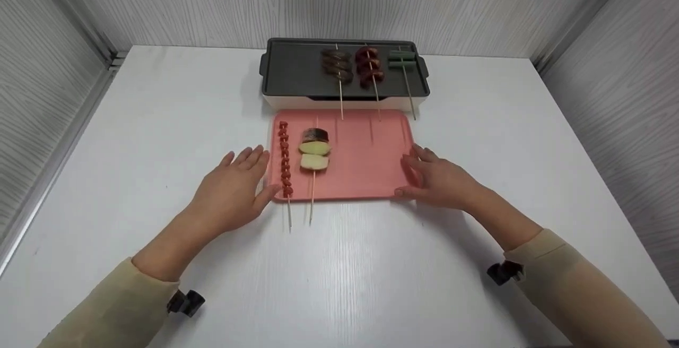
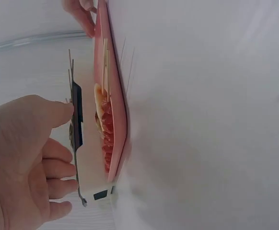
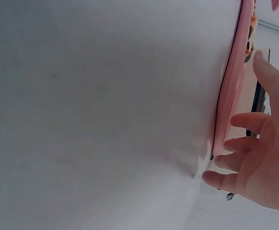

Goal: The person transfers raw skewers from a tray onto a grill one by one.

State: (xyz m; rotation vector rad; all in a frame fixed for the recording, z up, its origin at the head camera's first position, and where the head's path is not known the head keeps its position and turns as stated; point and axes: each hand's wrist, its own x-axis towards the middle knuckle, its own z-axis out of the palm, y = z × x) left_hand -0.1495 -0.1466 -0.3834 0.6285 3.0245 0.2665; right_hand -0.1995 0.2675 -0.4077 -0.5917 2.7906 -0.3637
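Observation:
A pink tray [image 1: 366, 173] lies on the table. Along its left side is a skewer of small red pieces [image 1: 285, 159]. Beside that lies a skewer with a dark-topped piece and two pale slices [image 1: 314, 149]; both sticks jut over the front edge. My left hand [image 1: 231, 191] is at the tray's left edge, fingers extended, thumb near the front-left corner. At the right edge, my right hand [image 1: 440, 181] has its fingers spread and slightly bent, thumb near the front-right corner. In the wrist views neither hand grips the rim; whether they touch it I cannot tell.
Behind the tray stands a dark griddle [image 1: 292, 69] on a white base. On it lie a brown spiral skewer [image 1: 337, 66], a dark red skewer [image 1: 368, 67] and a green skewer [image 1: 401, 59], sticks pointing forward. Pale wood-grain panels [image 1: 339, 6] enclose the table's back and sides.

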